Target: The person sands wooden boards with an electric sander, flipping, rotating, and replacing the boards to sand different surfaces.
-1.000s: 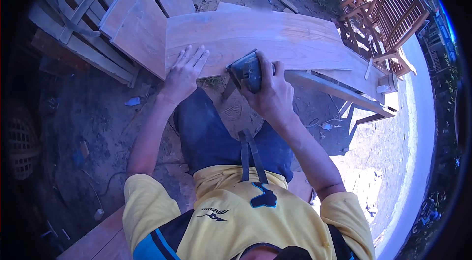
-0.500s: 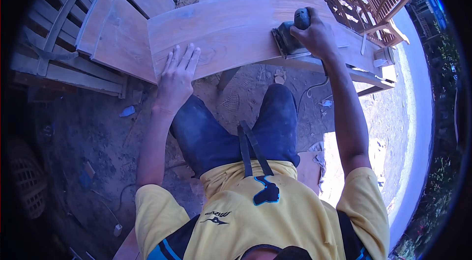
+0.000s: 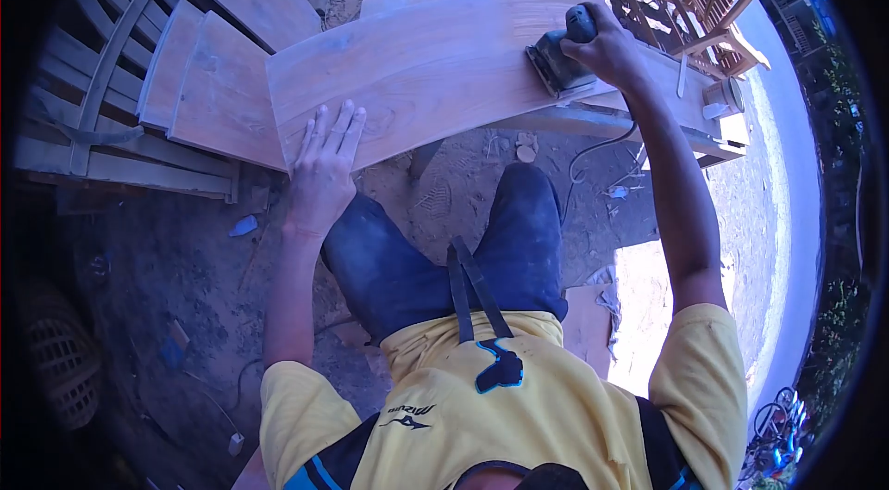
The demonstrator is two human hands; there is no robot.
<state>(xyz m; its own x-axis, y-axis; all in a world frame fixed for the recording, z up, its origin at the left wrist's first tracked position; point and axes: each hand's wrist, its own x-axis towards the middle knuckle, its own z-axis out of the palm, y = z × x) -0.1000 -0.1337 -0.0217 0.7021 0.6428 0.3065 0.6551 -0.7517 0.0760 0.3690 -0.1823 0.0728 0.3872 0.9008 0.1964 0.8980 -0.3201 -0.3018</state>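
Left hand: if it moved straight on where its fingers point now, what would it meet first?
The left hand rests on the board; the way across it looks free. Past the far edge, perhaps another plank, though depth is unclear.

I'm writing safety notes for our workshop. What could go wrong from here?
The cord hangs close to the right knee, so it might snag. The sander, in the right hand, sits by the near edge of the board and could tip over it. The left hand rests on the same board, so a wide sweep might reach it.
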